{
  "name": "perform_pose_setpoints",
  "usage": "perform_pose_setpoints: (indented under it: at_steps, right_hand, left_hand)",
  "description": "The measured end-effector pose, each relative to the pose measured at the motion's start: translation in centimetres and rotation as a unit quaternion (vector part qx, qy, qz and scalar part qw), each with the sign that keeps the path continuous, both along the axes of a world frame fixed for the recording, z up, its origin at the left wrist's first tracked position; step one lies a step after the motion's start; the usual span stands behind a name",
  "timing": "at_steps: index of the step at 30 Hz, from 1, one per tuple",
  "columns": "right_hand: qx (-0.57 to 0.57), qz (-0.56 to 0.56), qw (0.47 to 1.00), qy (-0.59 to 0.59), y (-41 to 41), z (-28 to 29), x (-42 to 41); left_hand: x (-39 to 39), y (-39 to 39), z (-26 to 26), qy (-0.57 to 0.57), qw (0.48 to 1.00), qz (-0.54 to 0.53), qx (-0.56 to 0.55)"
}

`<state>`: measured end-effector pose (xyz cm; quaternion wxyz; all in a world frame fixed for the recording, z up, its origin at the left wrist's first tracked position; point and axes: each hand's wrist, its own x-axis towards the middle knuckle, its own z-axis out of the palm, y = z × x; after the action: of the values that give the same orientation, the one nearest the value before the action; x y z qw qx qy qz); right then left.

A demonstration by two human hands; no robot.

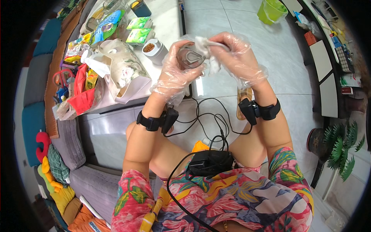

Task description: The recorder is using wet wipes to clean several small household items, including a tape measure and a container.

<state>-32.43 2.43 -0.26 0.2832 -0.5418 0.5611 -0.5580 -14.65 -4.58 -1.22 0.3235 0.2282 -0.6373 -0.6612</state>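
Both hands wear clear plastic gloves and are raised beyond the table's edge, over the tiled floor. My left hand (177, 68) is closed around a clear, dark-tinted container (191, 55), whose open end or base faces the camera; I cannot tell which. My right hand (232, 53) pinches a white cloth or tissue (207, 47), which touches the container's right rim and hangs down between the hands. A grey-white canister with brown contents (156, 51) stands on the table, just left of my left hand.
The white table (166, 17) holds green tissue packs (139, 35), a floral tissue box (124, 68) and a basket of packets (84, 101). Black cables (200, 116) hang between the wrist straps and a black pouch (210, 163). A green bin (272, 11) stands on the floor ahead.
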Motion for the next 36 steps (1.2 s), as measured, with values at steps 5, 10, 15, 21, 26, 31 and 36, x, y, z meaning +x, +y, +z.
perform_pose_setpoints:
  at_steps: [5, 10, 15, 21, 26, 31, 36]
  right_hand:
    - [0.004, -0.017, 0.981, -0.194, 0.2, 1.4, 1.3]
    - [0.166, 0.147, 0.928, -0.300, 0.3, 1.0, 1.5]
    - [0.174, 0.201, 0.904, -0.336, 0.4, 1.5, 3.1]
    - [0.197, 0.277, 0.810, -0.479, -0.5, 0.0, 3.8]
    - [0.176, 0.263, 0.766, -0.560, -0.5, -0.5, 4.8]
    - [0.123, 0.259, 0.825, -0.486, -0.5, 0.2, 3.5]
    - [0.194, 0.146, 0.941, -0.237, -1.2, 0.2, 2.6]
  left_hand:
    - [0.3, -0.8, 0.1, 0.006, 0.984, 0.076, -0.158]
    - [0.4, -1.5, -0.4, 0.015, 0.956, 0.129, -0.264]
    - [0.8, -0.8, 0.0, 0.013, 0.962, 0.114, -0.247]
    - [1.3, -0.5, 0.1, 0.002, 0.969, 0.088, -0.232]
    - [2.0, -0.5, 0.8, -0.031, 0.952, 0.062, -0.299]
    - [2.0, -0.2, 1.4, -0.062, 0.944, 0.083, -0.314]
    - [2.8, -0.7, 1.6, -0.085, 0.920, 0.138, -0.357]
